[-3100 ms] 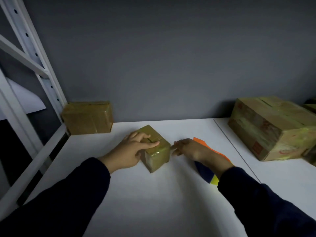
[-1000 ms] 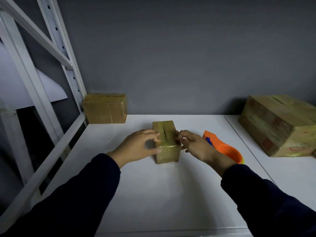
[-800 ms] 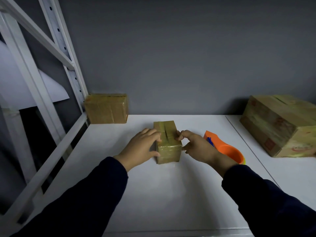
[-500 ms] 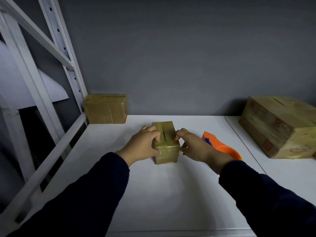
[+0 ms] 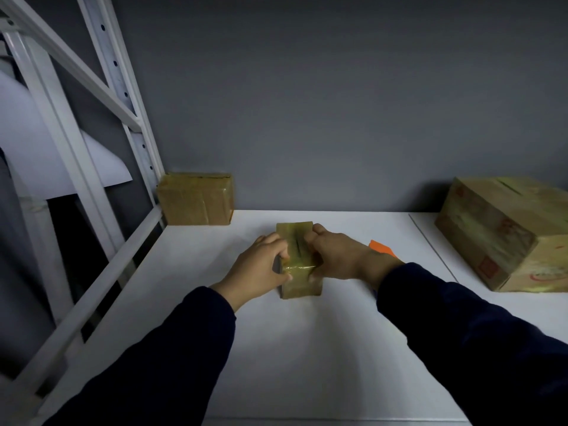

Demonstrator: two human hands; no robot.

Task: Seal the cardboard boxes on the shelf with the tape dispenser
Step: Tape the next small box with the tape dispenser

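Note:
A small taped cardboard box (image 5: 297, 265) stands in the middle of the white shelf (image 5: 307, 348), a dark seam running along its top. My left hand (image 5: 261, 270) grips its left side, thumb curled over the near top edge. My right hand (image 5: 335, 258) grips the right side, fingers curled onto the top. Behind my right wrist lies the orange tape dispenser (image 5: 381, 249), mostly hidden by the hand and sleeve.
A medium taped box (image 5: 195, 199) sits at the back left against the grey wall. A large taped box (image 5: 507, 236) stands at the right on the adjoining shelf board. White shelf uprights and braces (image 5: 101, 96) rise at the left.
The small box was turned from a diagonal to straight on. Both hands closed in on its sides; my right hand now covers more of the box and the tape dispenser.

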